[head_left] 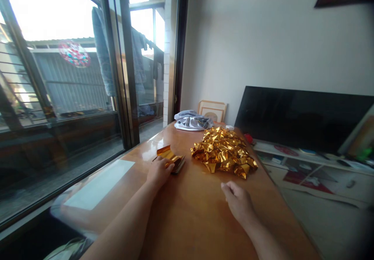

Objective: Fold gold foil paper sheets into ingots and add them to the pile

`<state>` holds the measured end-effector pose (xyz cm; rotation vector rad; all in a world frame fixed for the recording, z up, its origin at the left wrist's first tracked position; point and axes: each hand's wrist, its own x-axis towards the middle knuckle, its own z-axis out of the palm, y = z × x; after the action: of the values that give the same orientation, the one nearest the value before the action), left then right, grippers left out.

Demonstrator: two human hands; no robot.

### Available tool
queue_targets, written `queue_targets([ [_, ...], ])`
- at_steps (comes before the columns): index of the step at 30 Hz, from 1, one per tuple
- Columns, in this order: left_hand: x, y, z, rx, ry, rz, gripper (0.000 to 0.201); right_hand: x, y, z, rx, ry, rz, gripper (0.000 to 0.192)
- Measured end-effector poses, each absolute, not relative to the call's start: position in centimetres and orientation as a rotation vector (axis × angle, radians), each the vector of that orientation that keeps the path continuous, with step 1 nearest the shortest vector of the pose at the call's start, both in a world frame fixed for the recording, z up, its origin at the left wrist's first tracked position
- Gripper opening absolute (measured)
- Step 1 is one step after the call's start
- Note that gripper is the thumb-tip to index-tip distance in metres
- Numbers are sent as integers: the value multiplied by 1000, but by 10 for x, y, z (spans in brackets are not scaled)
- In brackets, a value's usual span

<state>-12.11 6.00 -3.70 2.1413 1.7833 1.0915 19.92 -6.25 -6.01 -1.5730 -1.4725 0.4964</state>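
Note:
My left hand point(159, 171) rests on a small flat stack of gold foil sheets point(173, 159) on the wooden table point(187, 213), with the top sheet curling upward. My right hand point(237, 201) lies on the table with its fingers loosely curled and nothing in it. It sits just in front of a large crumpled pile of gold foil pieces point(223, 151), without touching it.
A folded grey cloth point(191, 121) and a framed picture point(212, 111) lie at the table's far end. A dark television point(300, 118) leans against the wall on the right above a low white shelf point(315, 162). Sliding glass doors point(64, 96) run along the left.

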Motion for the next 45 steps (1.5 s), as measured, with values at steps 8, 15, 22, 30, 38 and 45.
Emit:
queue_targets([
  [8, -126, 67, -45, 2251, 1846, 897, 28, 198, -61, -60, -1564, -1451, 516, 43],
  [15, -125, 66, -44, 2211, 1922, 905, 31, 197, -64, -56, -1581, -1446, 523, 43],
  [22, -128, 71, -46, 2124, 1989, 880, 30, 198, -63, -56, -1569, -1448, 515, 42],
  [30, -128, 72, -45, 2102, 1981, 911, 34, 196, -65, -54, -1580, -1458, 485, 42],
  [38, -125, 65, -34, 2102, 1964, 931, 36, 195, -66, -53, -1553, -1461, 492, 41],
  [45, -128, 64, -33, 1961, 1982, 942, 32, 196, -64, -55, -1559, -1454, 490, 41],
])
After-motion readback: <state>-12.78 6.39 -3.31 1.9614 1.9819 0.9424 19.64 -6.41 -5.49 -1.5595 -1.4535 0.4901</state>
